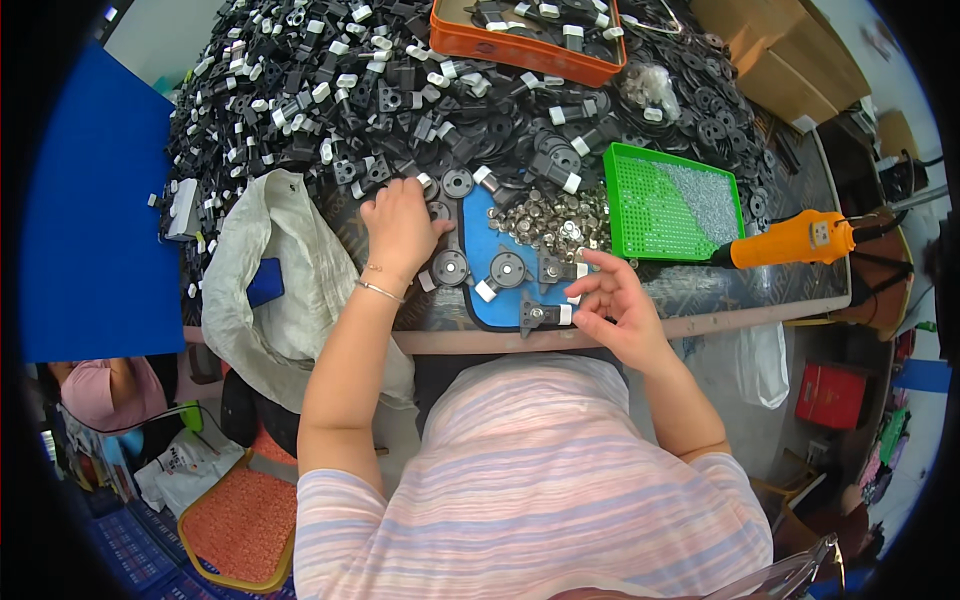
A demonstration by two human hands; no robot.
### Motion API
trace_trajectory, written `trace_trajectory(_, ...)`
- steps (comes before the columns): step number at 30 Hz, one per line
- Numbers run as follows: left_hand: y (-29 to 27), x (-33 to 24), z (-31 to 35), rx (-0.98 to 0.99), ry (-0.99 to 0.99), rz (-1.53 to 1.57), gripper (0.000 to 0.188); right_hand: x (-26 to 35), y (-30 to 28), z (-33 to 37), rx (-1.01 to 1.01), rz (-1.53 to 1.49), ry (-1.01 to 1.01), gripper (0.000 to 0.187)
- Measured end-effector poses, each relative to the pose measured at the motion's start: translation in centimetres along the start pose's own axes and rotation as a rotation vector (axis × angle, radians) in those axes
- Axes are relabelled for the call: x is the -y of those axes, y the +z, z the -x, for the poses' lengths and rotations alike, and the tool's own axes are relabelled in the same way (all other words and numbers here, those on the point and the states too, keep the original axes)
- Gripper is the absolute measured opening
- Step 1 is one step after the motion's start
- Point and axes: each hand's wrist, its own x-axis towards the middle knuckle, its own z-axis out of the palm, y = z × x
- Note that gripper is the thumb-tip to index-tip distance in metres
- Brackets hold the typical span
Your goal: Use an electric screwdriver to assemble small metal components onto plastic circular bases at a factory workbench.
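Fingers (408,190) of the left hand (398,225) bend, partly spread, at the near edge of the heap of black parts (390,98); whether they grip one cannot be told. Loosely parted, with nothing visibly held, the right hand's (630,318) fingers point left, their tips just beside a white-tipped black bracket (542,316) on the blue mat (479,236), probably placed there, near the small metal discs (560,222), for easy reach.
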Motion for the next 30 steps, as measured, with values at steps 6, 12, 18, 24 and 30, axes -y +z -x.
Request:
trace_trajectory(6,0.4,0.5,0.2,0.028,-0.005,0.024,0.045,0.0,-0.2,0.0,0.013,-0.034,0.014,0.064)
trace_trajectory(12,-0.3,0.0,-1.3,0.149,-0.160,0.107,0.045,1.1,0.3,-1.1,0.042,0.010,-0.033,0.060)
trace_trajectory(18,-1.4,-0.5,-2.4,0.317,-0.236,0.128,0.053,3.4,2.1,-5.2,0.072,0.369,-0.084,0.046)
trace_trajectory(24,-1.6,0.8,-0.2,0.126,-0.171,0.172,0.046,2.8,5.8,-15.7,0.144,1.207,-0.319,0.027)
trace_trajectory(30,-2.3,2.8,1.9,-0.064,-0.096,0.338,0.038,0.9,7.1,-20.5,0.221,1.468,-0.384,0.017)
